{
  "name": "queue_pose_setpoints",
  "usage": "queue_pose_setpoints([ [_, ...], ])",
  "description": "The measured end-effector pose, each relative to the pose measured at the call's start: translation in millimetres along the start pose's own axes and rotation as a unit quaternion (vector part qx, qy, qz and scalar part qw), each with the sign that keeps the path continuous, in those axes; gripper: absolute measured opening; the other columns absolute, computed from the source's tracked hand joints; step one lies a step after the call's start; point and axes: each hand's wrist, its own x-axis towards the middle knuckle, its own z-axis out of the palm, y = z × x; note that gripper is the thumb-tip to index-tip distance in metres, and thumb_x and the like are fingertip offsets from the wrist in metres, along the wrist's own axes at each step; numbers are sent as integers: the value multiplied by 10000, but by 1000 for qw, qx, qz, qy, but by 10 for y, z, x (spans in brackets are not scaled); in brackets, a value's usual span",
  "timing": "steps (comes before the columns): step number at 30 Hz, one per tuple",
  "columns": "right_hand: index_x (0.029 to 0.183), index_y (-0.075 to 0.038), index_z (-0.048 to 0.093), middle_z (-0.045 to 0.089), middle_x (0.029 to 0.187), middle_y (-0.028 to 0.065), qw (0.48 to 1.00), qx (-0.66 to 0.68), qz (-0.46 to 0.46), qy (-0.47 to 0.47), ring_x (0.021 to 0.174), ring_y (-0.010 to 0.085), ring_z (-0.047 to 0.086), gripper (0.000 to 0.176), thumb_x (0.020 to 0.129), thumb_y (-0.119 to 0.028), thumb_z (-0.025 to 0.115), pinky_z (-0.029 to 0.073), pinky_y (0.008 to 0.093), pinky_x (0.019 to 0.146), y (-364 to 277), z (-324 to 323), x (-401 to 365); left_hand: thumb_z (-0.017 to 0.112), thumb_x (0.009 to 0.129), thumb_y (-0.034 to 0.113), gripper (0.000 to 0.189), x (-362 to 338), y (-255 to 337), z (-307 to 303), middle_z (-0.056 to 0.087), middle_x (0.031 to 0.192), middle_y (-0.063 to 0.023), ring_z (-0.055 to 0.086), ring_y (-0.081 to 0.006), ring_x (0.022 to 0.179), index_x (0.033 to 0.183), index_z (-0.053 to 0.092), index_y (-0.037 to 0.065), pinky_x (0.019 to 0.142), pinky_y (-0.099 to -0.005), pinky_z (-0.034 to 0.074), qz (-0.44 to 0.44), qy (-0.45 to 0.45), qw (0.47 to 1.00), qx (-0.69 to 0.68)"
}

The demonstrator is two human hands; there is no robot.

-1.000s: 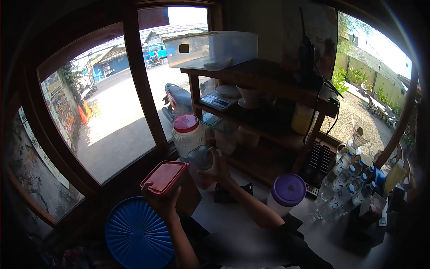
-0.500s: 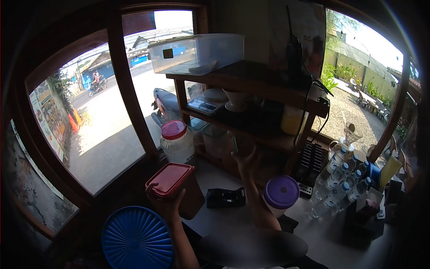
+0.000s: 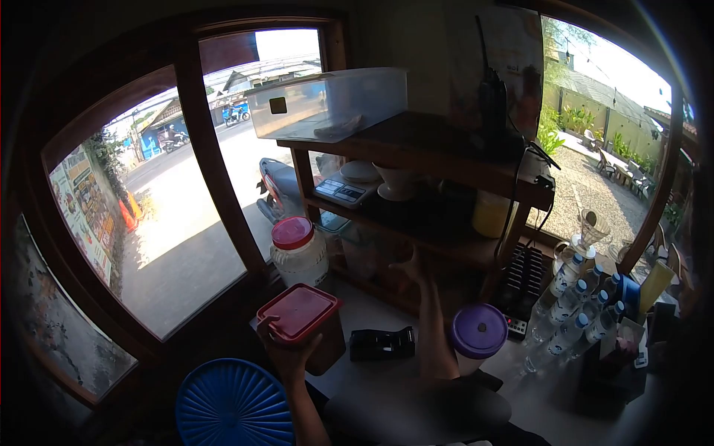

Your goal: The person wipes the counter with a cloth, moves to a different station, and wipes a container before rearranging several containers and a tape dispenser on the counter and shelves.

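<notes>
My left hand point(image 3: 292, 355) grips the near side of a rectangular tub with a red lid point(image 3: 297, 314), its fingers bent over the lid's edge. The tub stands at the left of the counter, beside a clear jar with a red lid point(image 3: 299, 260). Stretched forward, my right hand point(image 3: 410, 269) is in front of the lowest shelf with fingers apart and curved. Dim clear containers point(image 3: 361, 253) sit in that shelf, left of the hand. A black tape dispenser point(image 3: 382, 344) lies between my arms. By my right forearm stands a purple-lidded container point(image 3: 480, 331).
A wooden shelf point(image 3: 446, 145) holds a clear plastic bin point(image 3: 327, 104), a kitchen scale point(image 3: 343, 191) and a white dripper point(image 3: 396, 182). Several water bottles point(image 3: 576, 308) stand at the right. A blue ribbed lid point(image 3: 234, 405) is at the lower left. Windows flank the shelf.
The view has tilted up a little, so everything sits lower. My left hand stays on the red-lidded tub; my right hand remains by the lowest shelf, its fingers now spread more visibly.
</notes>
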Motion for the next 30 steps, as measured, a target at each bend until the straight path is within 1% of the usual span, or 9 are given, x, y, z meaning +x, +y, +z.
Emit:
queue_pose_setpoints([
  [4, 1427, -12, 332, 444, 1380, 224, 997, -57, -28, -37, 1298, 369, 424, 1045, 581, -249, 897, 358, 403, 1091, -83, -110, -16, 955, 459, 247, 911, 13, 133, 79, 476, 1192, -108, 496, -270, 1147, 1202, 442, 125, 939, -409, 453, 51, -35, 997, 40],
  [7, 1408, -32, 374, 432, 1398, 211, 990, -125, -58, 41, 1324, 367, 391, 953, 624, -251, 870, 331, 408, 1105, 3, 115, -18, 949, 474, 248, 899, -43, 208, 213, 468, 1199, -106, 493, -272, 1148, 1201, 435, 126, 937, -408, 459, 61, -28, 997, 40],
  [10, 1325, -38, 448, 454, 1360, 181, 939, -257, -28, 225, 1293, 337, 415, 698, 741, -214, 787, 353, 403, 1060, -436, 304, -349, 944, 488, 253, 888, -27, 391, 326, 458, 1201, -105, 488, -277, 1153, 1199, 428, 126, 938, -412, 461, 94, -32, 994, 45],
  [13, 1233, -52, 506, 520, 1233, 196, 975, 18, -50, 214, 1186, 361, 478, 473, 813, -175, 687, 372, 450, 996, -806, 235, -587, 942, 492, 262, 877, 26, 594, 489, 452, 1186, -103, 485, -277, 1152, 1186, 425, 122, 936, -408, 464, 111, -52, 991, 55],
  [16, 1166, -52, 521, 523, 1162, 174, 952, 230, -49, 194, 1118, 326, 502, 307, 865, -57, 577, 381, 415, 968, -1292, -115, -1071, 943, 485, 266, 862, 136, 593, 768, 450, 1147, -100, 489, -267, 1128, 1159, 431, 99, 915, -391, 473, 106, -70, 989, 70],
  [19, 1158, -37, 529, 518, 1160, 169, 965, 232, -45, 116, 1111, 304, 503, 274, 886, -10, 513, 393, 390, 952, -1448, -552, -1426, 948, 473, 267, 882, 202, 569, 1116, 448, 1148, -108, 488, -278, 1115, 1164, 433, 82, 921, -402, 468, -16, -151, 988, 16],
  [20, 1190, -41, 513, 510, 1192, 181, 978, 136, -112, 109, 1125, 333, 512, 289, 902, -19, 491, 407, 402, 957, -1625, -817, -1590, 946, 477, 272, 881, 167, 482, 1263, 450, 1160, -128, 487, -306, 1116, 1164, 432, 72, 935, -423, 459, -31, -156, 987, -36],
  [24, 1264, -39, 498, 479, 1276, 221, 988, 3, -126, 88, 1209, 406, 493, 363, 902, -56, 524, 422, 427, 999, -1749, -1349, -1890, 932, 499, 278, 861, -45, 647, 1687, 453, 1172, -155, 469, -345, 1137, 1163, 427, 67, 944, -460, 451, 24, -182, 982, 43],
  [30, 1341, -21, 487, 504, 1304, 223, 989, -81, -115, 37, 1138, 368, 554, 508, 850, -37, 615, 446, 387, 973, -1585, -1537, -2044, 921, 505, 278, 823, -304, 654, 1837, 459, 1178, -173, 441, -379, 1164, 1129, 428, 68, 938, -486, 431, 8, -156, 983, 91],
])
